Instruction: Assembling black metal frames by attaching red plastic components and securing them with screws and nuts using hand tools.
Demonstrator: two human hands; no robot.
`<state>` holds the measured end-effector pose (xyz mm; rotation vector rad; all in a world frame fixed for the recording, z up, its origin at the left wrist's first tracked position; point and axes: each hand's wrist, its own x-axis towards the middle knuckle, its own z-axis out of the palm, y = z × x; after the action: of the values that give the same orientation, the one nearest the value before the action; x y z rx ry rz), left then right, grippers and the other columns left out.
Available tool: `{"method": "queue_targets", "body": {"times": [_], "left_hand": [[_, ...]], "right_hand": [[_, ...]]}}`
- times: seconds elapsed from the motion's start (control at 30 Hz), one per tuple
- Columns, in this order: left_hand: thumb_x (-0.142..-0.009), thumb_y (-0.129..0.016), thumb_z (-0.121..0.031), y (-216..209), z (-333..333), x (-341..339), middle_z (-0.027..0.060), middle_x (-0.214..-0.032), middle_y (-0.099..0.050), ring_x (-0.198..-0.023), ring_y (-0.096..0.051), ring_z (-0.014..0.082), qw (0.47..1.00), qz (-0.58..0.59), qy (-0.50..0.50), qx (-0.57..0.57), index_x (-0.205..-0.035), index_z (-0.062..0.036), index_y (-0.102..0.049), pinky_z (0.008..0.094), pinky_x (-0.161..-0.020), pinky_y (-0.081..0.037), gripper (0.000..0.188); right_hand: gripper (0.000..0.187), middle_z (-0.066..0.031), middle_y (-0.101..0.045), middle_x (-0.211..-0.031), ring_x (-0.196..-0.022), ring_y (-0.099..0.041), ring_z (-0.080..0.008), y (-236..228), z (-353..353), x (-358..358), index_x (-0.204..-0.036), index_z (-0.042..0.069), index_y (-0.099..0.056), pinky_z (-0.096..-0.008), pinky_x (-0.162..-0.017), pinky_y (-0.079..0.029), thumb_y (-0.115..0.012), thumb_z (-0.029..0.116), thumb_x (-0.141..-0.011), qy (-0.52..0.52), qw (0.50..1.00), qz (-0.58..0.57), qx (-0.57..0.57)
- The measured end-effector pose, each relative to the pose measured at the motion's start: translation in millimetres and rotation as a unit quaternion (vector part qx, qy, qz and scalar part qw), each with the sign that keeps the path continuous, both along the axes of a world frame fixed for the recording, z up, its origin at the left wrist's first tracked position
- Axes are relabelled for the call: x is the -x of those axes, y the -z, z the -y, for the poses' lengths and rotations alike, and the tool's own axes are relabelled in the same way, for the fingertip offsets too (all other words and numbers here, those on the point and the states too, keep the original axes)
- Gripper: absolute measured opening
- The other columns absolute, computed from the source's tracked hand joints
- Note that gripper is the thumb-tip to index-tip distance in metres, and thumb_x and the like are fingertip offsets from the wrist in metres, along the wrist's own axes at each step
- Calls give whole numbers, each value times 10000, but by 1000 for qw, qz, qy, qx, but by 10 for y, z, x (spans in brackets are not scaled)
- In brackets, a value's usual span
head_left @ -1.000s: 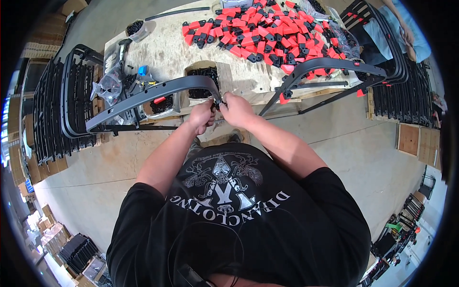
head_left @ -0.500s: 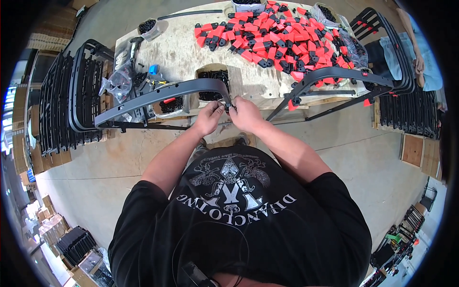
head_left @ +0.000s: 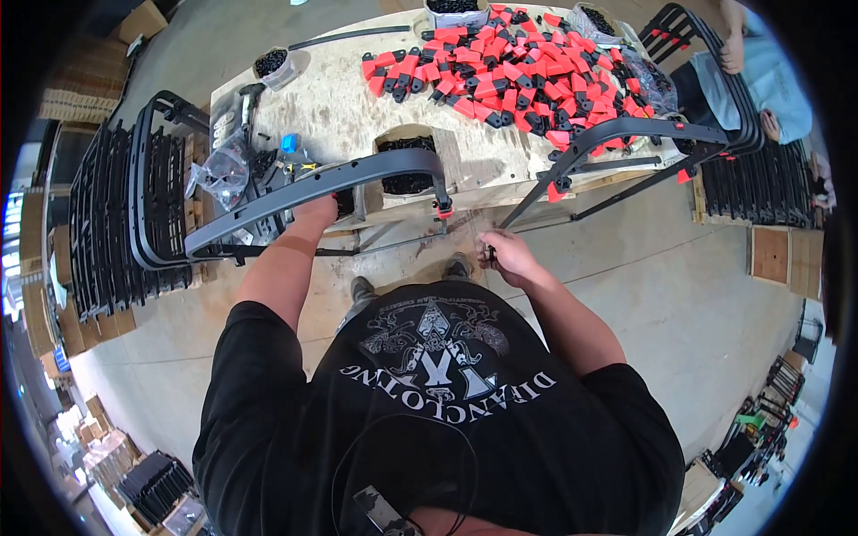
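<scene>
A grey-black metal tube frame [head_left: 313,178] leans at the table's near edge, its bent end hanging toward me. At the tip of that end sits a red and black piece [head_left: 444,213], with neither hand on it. My left hand [head_left: 315,211] reaches under the frame's long bar, beside an open container of small black parts [head_left: 347,204]. Its fingers are mostly hidden, with a bit of red by them. Below and right of the bent end, my right hand [head_left: 509,255] is closed, with a small black part [head_left: 490,254] at its fingertips.
Red and black clips [head_left: 509,76] lie heaped on the wooden table [head_left: 331,89]. A box of black fasteners [head_left: 407,174] stands at the near edge. Another frame [head_left: 617,134] leans at right, near a person in light blue [head_left: 773,89]. Stacked black frames [head_left: 98,214] stand at left.
Both hands have left the frame's bent end, where a red and black piece now shows. My left hand went left under the bar; my right hand moved right and toward me.
</scene>
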<state>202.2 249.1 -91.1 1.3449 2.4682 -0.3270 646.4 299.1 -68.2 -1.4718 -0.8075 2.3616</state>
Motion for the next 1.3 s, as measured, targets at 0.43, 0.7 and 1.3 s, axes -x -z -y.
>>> {"method": "queue_targets", "body": {"times": [0.43,0.7,1.3], "left_hand": [[-862,-743,-380,-1283,1197,45,129,-853,-743,-740,-693,194,829,532,-59,-158,-1039,26,-735,336,-705,-553,443],[-816,-798,-116,-1750,2172,854,116,-1024,-691,-904,-675,178,827,474,144,-265,-1284,21,-611,333,-809,-540,522],[-890,-771,-196,-1337,2735,1596,89,-750,-664,-706,-642,169,883,435,48,-168,-821,-24,-632,328,-659,-513,232]], "right_hand": [[346,-69,-670,-950,-851,-651,-199,-503,1147,2473,-1087,63,-645,-364,-811,-533,-641,394,-987,38,978,-196,59],[506,-164,-698,-1118,-1065,-663,-319,-705,1748,3591,-1185,-15,-628,-444,-998,-490,-474,380,-910,22,949,-301,94],[507,-189,-670,-1009,-903,-690,-353,-467,2234,4325,-1101,-52,-598,-506,-907,-557,-518,423,-943,-16,948,-272,166]]}}
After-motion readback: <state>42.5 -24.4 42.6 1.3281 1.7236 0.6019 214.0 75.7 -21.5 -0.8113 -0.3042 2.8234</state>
